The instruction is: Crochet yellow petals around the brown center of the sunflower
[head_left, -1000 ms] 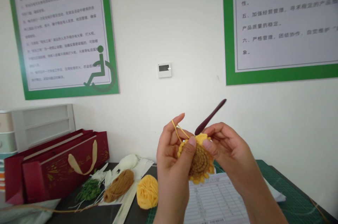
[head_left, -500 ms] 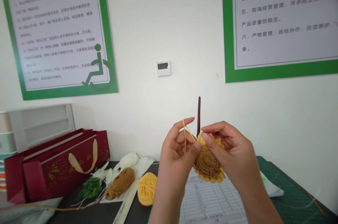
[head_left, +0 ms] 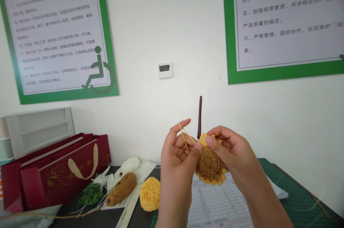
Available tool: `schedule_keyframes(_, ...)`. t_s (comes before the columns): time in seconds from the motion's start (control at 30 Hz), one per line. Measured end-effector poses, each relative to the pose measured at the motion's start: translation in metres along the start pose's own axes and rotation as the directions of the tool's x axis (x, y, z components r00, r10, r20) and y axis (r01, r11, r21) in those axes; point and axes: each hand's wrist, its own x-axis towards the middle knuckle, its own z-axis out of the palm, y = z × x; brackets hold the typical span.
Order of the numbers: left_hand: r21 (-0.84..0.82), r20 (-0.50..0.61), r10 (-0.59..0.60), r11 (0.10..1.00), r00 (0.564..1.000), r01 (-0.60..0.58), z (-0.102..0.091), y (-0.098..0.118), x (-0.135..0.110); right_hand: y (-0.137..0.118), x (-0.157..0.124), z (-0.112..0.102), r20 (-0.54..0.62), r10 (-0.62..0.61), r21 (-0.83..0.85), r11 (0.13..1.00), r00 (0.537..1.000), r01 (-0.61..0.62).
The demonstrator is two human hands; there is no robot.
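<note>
Between my hands is a round crochet piece (head_left: 209, 163), brown in the middle with a yellow scalloped edge. My left hand (head_left: 179, 152) pinches its left rim between thumb and fingers. Yellow yarn (head_left: 182, 133) loops over the raised left index finger and runs down to the piece. A dark purple crochet hook (head_left: 199, 117) stands upright at the top left of the piece; its lower tip is hidden by the work. My right hand (head_left: 231, 149) is closed on the upper right edge, thumb in front, and does not hold the hook's handle.
On the dark table lie a yellow yarn ball (head_left: 149, 194), a brown skein (head_left: 122, 189), green yarn (head_left: 90, 195) and white yarn (head_left: 130, 165). Red gift bags (head_left: 64, 174) stand at left. Printed sheets (head_left: 217, 203) and a green cutting mat (head_left: 298, 199) lie below my hands.
Both hands and the crochet piece have shifted slightly left in view. The hook leans a little differently, and the piece's face is turned more toward me.
</note>
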Motion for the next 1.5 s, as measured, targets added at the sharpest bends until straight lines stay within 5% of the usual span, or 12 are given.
schedule_keyframes(0.13, 0.062, 0.054, -0.020, 0.998, 0.998, 0.016, -0.003, -0.005, 0.001, 0.001, 0.001, -0.003, -0.048, -0.079, -0.122, 0.990, 0.996, 0.073)
schedule_keyframes(0.23, 0.022, 0.076, -0.066, 0.998, 0.995, 0.065, -0.006, -0.008, 0.003, 0.003, 0.004, -0.007, 0.041, 0.004, -0.003, 1.000, 0.999, -0.004)
schedule_keyframes(0.33, -0.055, 0.031, -0.043, 0.997, 0.999, 0.045, -0.007, -0.009, 0.004, 0.005, 0.007, -0.011, 0.075, 0.092, 0.120, 0.988, 0.993, -0.101)
schedule_keyframes(0.47, -0.052, -0.042, 0.024, 0.998, 0.999, -0.027, -0.007, -0.007, 0.006, 0.007, 0.008, -0.011, 0.068, 0.058, 0.046, 0.997, 0.996, -0.061)
schedule_keyframes(0.73, -0.036, -0.099, 0.077, 0.996, 0.992, -0.081, -0.014, -0.015, 0.015, 0.024, 0.011, 0.003, -0.144, -0.126, -0.042, 0.992, 0.982, 0.122)
schedule_keyframes(1.13, 0.020, -0.073, 0.101, 0.995, 0.992, -0.100, -0.012, -0.018, 0.016, 0.028, 0.017, 0.000, -0.069, -0.029, 0.092, 0.995, 0.997, 0.035)
schedule_keyframes(1.3, 0.031, -0.053, 0.098, 0.995, 0.994, -0.097, -0.011, -0.017, 0.017, 0.025, 0.018, -0.002, 0.049, 0.057, 0.124, 0.990, 0.997, -0.062)
schedule_keyframes(1.5, 0.021, -0.027, 0.074, 0.997, 0.997, -0.073, -0.012, -0.014, 0.016, 0.028, 0.018, 0.006, 0.007, 0.084, 0.190, 0.978, 0.996, -0.084)
